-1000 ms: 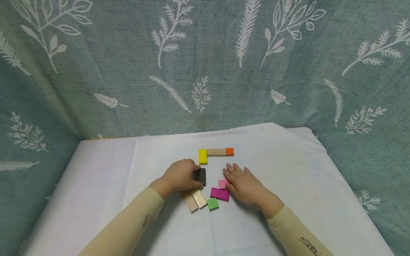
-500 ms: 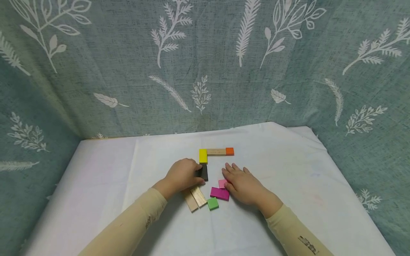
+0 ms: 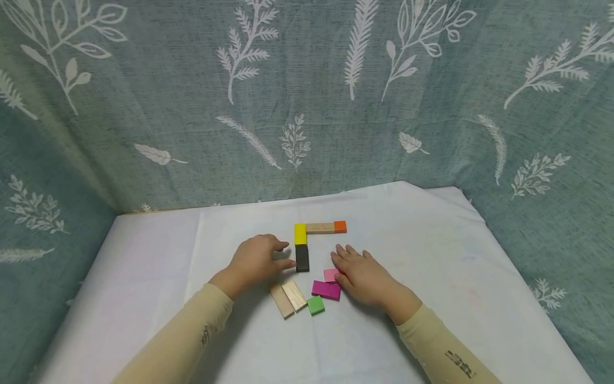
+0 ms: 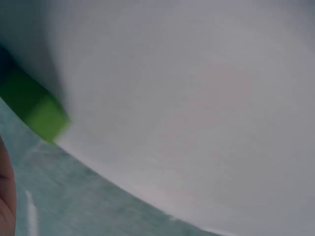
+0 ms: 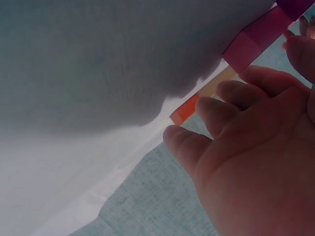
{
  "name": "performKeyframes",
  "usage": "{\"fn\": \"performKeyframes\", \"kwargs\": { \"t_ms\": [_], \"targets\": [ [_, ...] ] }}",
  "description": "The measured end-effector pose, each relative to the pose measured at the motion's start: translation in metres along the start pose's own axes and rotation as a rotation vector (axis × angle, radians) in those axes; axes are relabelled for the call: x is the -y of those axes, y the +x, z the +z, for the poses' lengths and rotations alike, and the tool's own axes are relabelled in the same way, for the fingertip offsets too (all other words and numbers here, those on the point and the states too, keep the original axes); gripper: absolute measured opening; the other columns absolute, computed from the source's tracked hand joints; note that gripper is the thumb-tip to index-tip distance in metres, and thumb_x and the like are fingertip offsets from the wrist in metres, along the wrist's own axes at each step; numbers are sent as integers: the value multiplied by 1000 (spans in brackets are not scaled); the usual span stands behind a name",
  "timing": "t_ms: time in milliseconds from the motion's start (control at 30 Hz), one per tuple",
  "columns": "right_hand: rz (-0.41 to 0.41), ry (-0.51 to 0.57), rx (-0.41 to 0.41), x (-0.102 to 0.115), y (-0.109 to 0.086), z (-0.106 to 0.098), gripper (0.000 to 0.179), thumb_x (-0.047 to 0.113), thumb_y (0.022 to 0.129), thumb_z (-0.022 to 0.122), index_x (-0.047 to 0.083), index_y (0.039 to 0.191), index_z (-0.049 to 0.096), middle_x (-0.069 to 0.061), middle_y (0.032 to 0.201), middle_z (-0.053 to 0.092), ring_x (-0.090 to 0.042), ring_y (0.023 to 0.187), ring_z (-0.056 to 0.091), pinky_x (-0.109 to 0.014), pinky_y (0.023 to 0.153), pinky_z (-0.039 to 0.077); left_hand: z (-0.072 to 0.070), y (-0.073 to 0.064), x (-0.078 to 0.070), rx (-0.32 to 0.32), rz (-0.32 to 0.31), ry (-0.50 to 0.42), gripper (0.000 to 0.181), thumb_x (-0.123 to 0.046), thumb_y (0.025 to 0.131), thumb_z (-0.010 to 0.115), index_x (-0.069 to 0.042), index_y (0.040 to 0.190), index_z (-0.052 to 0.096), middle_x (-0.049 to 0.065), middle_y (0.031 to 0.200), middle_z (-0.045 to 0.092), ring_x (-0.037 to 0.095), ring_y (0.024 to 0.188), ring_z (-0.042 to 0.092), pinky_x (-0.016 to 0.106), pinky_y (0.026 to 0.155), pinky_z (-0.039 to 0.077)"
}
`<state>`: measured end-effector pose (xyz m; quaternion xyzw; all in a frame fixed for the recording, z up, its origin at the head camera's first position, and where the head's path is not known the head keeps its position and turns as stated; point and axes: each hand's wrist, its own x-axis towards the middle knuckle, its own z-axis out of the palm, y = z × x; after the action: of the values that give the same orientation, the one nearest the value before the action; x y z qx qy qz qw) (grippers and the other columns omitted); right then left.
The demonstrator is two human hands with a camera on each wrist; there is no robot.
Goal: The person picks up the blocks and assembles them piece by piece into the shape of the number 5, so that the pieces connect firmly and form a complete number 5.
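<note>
A black block (image 3: 302,258) lies end to end with a yellow block (image 3: 300,234), in line below it in the head view. Just left of the black block is my left hand (image 3: 253,261), its thumb and fingers apart with nothing between them. My right hand (image 3: 366,278) lies palm down over the cloth, fingers extended, its thumb side beside a pink block (image 3: 330,275) that it partly covers. A magenta block (image 3: 326,290) sits against the pink one. In the right wrist view, the right hand's fingers (image 5: 211,115) appear loosely bent, holding nothing.
A plain wooden block (image 3: 320,228) runs right from the yellow block to an orange block (image 3: 340,226). Two more wooden blocks (image 3: 294,295) lie near a green block (image 3: 315,305). White cloth (image 3: 422,240) covers the table; a patterned curtain (image 3: 192,133) surrounds it.
My left hand slid the black block up against the yellow block, then let go and drew back left. The right hand has stayed in place. The head view has shifted slightly.
</note>
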<state>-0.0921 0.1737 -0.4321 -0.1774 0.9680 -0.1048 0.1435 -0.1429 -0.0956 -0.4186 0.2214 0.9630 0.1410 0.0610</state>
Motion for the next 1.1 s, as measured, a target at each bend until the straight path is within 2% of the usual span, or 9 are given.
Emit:
{"fn": "performKeyframes", "kwargs": {
  "t_ms": [200,300,400,500,633,733,800,933,1100],
  "targets": [
    [-24,-2,-1,8,-1,-2,60,41,101,57,22,156,41,-1,164,35,-25,154,29,-59,122,25,-5,-9,22,25,7,89,37,-44,86,78,-17,112,80,-2,100,74,15,89,69,38,78,58],
    [-82,-5,27,18,-1,-4,59,40,102,56,23,156,41,-1,165,34,-26,154,28,-60,122,24,-5,-13,26,-6,4,96,33,-41,89,77,-17,110,80,-2,100,74,16,90,70,39,78,59],
    [-143,-20,43,27,-3,-5,57,38,102,56,22,155,42,-1,165,34,-27,154,28,-61,121,24,-5,-8,19,-41,27,89,35,-40,92,73,-15,116,78,1,108,75,19,98,71,42,83,59],
    [-172,-42,21,31,-4,-5,56,39,103,55,20,154,44,-2,164,35,-27,154,29,-62,120,25,-9,6,3,-35,55,94,39,-40,95,70,-15,124,74,3,119,73,22,108,69,43,91,58],
    [-129,-54,-12,30,-6,-4,59,44,100,59,19,153,47,-3,163,36,-26,153,30,-60,121,26,-12,28,-17,47,62,138,41,-41,96,69,-17,128,71,4,128,69,23,117,65,43,97,56],
    [-82,-63,-15,25,-8,-1,62,47,98,61,21,153,46,-2,163,37,-26,153,30,-59,121,26,-10,36,-21,109,53,170,39,-41,93,71,-19,125,73,4,125,67,22,111,65,43,94,56],
    [-67,-61,0,19,-10,1,62,46,98,60,22,153,46,-1,162,38,-26,153,30,-59,121,25,-5,37,-21,126,35,173,36,-40,92,74,-20,121,75,4,122,67,21,107,65,42,92,57],
    [-43,-46,31,9,-14,4,58,42,100,60,27,153,45,-2,160,43,-29,152,34,-60,120,27,1,35,-17,90,10,155,35,-38,90,76,-20,121,76,5,123,66,22,106,65,41,92,57],
    [6,-40,12,-2,-20,4,57,34,100,62,29,153,45,-1,158,45,-31,149,38,-60,119,30,7,37,-17,44,4,95,36,-38,91,75,-20,122,75,6,127,64,25,110,66,43,93,57]
  ]
}}
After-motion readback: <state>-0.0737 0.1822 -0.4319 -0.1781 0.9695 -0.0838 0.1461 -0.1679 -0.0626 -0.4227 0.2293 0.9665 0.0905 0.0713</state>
